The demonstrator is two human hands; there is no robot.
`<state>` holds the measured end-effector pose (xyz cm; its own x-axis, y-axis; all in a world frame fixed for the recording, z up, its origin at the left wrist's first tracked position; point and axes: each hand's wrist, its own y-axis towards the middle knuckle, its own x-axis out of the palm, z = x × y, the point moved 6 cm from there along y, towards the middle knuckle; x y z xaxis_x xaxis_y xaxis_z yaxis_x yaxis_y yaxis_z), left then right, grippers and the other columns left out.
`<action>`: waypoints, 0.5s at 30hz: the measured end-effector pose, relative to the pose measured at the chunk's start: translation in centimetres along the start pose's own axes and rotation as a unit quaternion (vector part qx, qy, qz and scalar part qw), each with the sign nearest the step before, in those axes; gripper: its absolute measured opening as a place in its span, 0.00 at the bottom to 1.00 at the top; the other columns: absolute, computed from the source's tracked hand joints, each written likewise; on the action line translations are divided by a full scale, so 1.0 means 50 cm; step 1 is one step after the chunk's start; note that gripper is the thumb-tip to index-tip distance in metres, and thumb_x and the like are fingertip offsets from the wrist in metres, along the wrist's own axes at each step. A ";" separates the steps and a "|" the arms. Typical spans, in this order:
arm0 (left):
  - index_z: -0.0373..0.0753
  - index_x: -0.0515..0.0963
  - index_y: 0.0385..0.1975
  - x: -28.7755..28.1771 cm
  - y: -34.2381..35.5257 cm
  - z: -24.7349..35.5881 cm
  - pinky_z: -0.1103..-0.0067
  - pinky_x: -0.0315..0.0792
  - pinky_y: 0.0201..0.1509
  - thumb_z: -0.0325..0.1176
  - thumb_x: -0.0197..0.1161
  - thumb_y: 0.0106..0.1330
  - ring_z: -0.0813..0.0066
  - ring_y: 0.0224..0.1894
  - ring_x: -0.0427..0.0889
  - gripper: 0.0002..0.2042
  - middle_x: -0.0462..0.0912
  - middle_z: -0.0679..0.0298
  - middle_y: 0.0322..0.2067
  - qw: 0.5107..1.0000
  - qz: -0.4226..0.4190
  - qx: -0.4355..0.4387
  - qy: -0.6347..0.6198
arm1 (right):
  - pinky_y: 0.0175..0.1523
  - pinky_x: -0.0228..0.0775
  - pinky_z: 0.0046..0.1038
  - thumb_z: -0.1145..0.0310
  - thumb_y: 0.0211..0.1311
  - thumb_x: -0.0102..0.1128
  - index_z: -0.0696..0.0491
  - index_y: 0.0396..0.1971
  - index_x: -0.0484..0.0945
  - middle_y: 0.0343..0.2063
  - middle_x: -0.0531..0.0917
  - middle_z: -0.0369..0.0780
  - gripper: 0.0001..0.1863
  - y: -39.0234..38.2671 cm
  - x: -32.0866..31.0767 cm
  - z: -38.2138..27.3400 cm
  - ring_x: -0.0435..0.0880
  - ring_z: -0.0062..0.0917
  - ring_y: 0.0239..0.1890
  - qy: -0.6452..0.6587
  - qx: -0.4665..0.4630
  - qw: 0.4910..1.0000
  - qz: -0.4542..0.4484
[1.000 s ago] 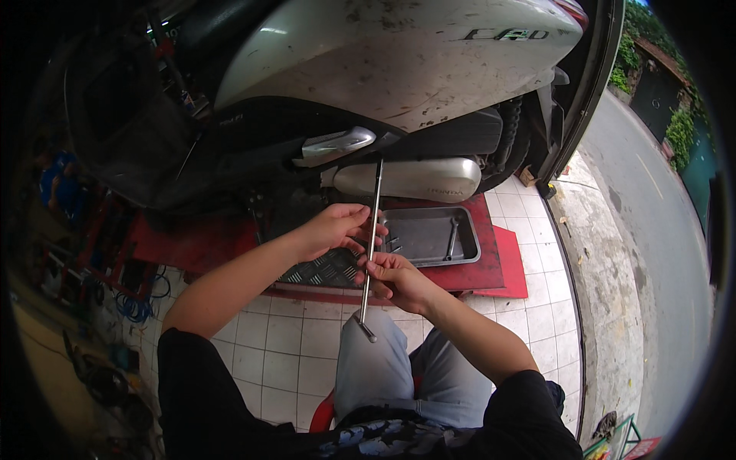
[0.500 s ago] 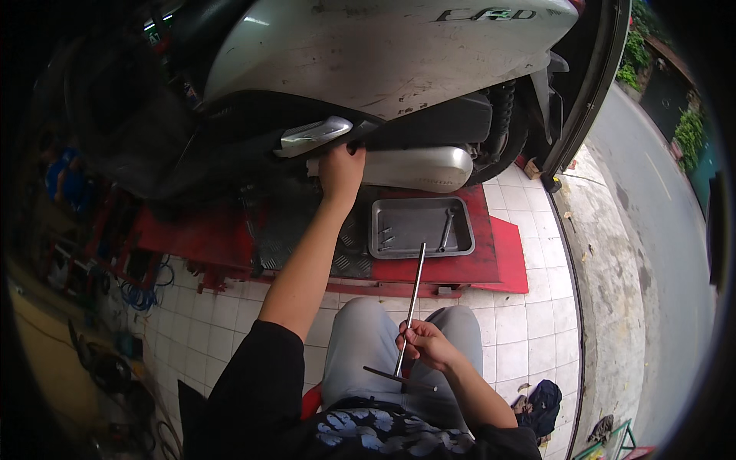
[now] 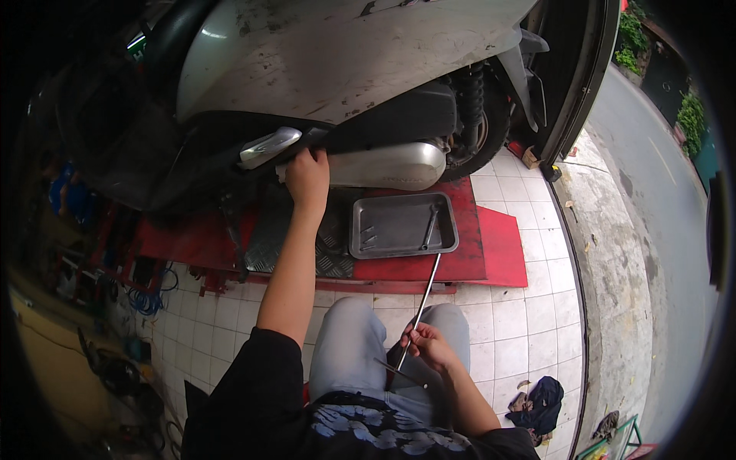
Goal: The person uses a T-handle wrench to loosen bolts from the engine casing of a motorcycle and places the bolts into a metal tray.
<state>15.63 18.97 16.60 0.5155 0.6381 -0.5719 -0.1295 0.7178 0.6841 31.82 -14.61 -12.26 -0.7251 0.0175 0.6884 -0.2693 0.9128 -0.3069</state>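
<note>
A silver scooter point(image 3: 360, 54) stands on a red lift platform point(image 3: 460, 261). My left hand point(image 3: 307, 178) reaches up and grips the scooter's lower edge, beside a folded chrome footrest point(image 3: 267, 146) and the silver engine cover point(image 3: 387, 165). My right hand point(image 3: 426, 346) rests over my grey-trousered knees and holds a long T-handle wrench point(image 3: 420, 308), its shaft pointing up toward a metal tray point(image 3: 360, 244). The tray sits on the platform with a few tools point(image 3: 428, 227) in it.
White floor tiles point(image 3: 521, 322) lie around my legs. A dark rag point(image 3: 541, 402) lies at the lower right near the concrete kerb point(image 3: 613, 261). Blue hoses and clutter point(image 3: 146, 299) fill the left side. The rear wheel point(image 3: 491, 130) is at the upper right.
My left hand left the wrench and went up to the scooter's underside. My right hand drew the wrench back down toward my lap.
</note>
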 end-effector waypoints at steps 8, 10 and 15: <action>0.32 0.80 0.30 -0.007 0.011 0.000 0.57 0.76 0.40 0.41 0.64 0.61 0.45 0.33 0.83 0.15 0.83 0.47 0.27 0.998 0.020 0.051 -0.028 | 0.31 0.67 0.17 0.71 0.75 0.48 0.58 0.45 0.74 0.33 0.84 0.42 0.08 -0.011 0.007 0.007 0.73 0.16 0.22 -0.039 0.021 0.999 0.008; 0.31 0.80 0.29 -0.002 0.010 -0.007 0.58 0.76 0.39 0.41 0.65 0.60 0.44 0.33 0.83 0.15 0.83 0.46 0.26 0.998 0.034 0.055 -0.019 | 0.32 0.67 0.18 0.71 0.75 0.48 0.58 0.45 0.74 0.33 0.84 0.42 0.08 -0.014 0.009 0.011 0.73 0.16 0.22 -0.058 0.029 0.998 0.008; 0.31 0.80 0.28 0.011 0.011 -0.011 0.58 0.76 0.40 0.41 0.64 0.60 0.44 0.34 0.83 0.16 0.83 0.45 0.27 0.999 0.010 0.033 -0.031 | 0.32 0.68 0.18 0.71 0.75 0.48 0.58 0.46 0.74 0.34 0.84 0.42 0.08 -0.016 -0.002 0.021 0.73 0.16 0.22 -0.090 0.033 0.995 0.008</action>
<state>15.37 19.86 16.39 0.5655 0.6319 -0.5300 -0.0851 0.6839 0.7246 31.44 -15.78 -12.76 -0.8302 -0.0462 0.5555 -0.2927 0.8842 -0.3641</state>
